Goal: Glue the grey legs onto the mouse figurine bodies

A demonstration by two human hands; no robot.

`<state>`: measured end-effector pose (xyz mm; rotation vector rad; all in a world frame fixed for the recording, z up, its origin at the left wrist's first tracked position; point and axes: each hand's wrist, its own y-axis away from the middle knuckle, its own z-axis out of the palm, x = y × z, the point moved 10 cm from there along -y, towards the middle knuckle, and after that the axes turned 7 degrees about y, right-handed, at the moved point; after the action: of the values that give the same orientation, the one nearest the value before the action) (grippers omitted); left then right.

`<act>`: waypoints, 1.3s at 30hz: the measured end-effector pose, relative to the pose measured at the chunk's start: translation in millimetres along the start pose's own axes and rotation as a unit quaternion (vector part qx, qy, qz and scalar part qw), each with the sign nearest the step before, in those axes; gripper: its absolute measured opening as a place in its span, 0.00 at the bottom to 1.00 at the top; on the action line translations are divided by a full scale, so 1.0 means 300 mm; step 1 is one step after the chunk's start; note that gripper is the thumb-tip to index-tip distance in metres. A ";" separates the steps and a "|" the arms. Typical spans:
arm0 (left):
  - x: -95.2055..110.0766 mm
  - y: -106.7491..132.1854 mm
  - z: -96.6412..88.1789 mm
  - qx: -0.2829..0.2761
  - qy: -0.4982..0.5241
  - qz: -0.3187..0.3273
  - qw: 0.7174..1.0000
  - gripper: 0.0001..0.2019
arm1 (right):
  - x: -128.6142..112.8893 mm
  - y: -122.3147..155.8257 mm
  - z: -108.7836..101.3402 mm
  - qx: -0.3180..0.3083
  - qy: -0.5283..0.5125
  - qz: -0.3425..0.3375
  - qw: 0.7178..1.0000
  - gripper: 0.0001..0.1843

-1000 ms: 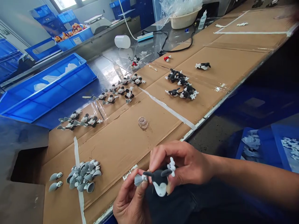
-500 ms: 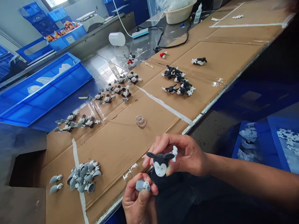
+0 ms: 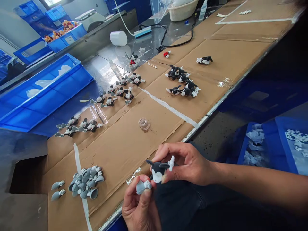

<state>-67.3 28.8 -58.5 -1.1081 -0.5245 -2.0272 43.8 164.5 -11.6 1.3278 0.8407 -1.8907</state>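
Observation:
My right hand (image 3: 185, 163) grips a black-and-white mouse-figure head (image 3: 157, 175) with round black ears; a small white hand piece (image 3: 171, 163) sticks out beside it. Just below and to the left, my left hand (image 3: 141, 205) pinches a small grey cone-shaped part with a white end (image 3: 142, 186). The two parts are very close; whether they touch I cannot tell. At the left of the cardboard lies a heap of similar grey parts (image 3: 85, 183), with two more grey parts (image 3: 58, 190) beside it. Several mouse heads (image 3: 185, 81) lie further back.
Mouse heads joined to grey parts (image 3: 115, 94) lie along the cardboard's far side. A small clear round dish (image 3: 144, 124) stands mid-board. Blue bin (image 3: 43, 93) is at left, painted mouse figure (image 3: 133, 60) behind, black cable (image 3: 178, 45) at back, blue bins (image 3: 288, 150) at right.
My right hand has moved left and slightly down with the mouse head, closer to the grey part. My left hand has shifted slightly left and up. The view has tilted a little.

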 end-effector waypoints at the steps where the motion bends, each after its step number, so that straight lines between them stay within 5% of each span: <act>1: 0.004 -0.003 0.005 0.006 -0.004 0.008 1.000 0.14 | 0.007 0.000 -0.001 0.004 0.002 0.005 1.000 0.16; 8: 0.050 -0.007 0.031 0.084 -0.029 0.064 0.994 0.14 | 0.039 -0.021 -0.007 -0.005 -0.008 0.019 1.000 0.17; 19: 0.070 0.010 0.061 0.183 -0.065 0.104 0.975 0.16 | 0.006 -0.057 -0.047 0.001 0.054 -0.061 0.997 0.14; 39: 0.083 0.025 0.065 0.153 -0.112 0.139 0.972 0.13 | -0.009 -0.054 -0.037 -0.016 0.053 -0.102 0.993 0.14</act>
<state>-59.8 26.4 -27.0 -1.1533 -0.7246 -1.5308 37.2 183.1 -10.0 1.3765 1.0932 -1.9646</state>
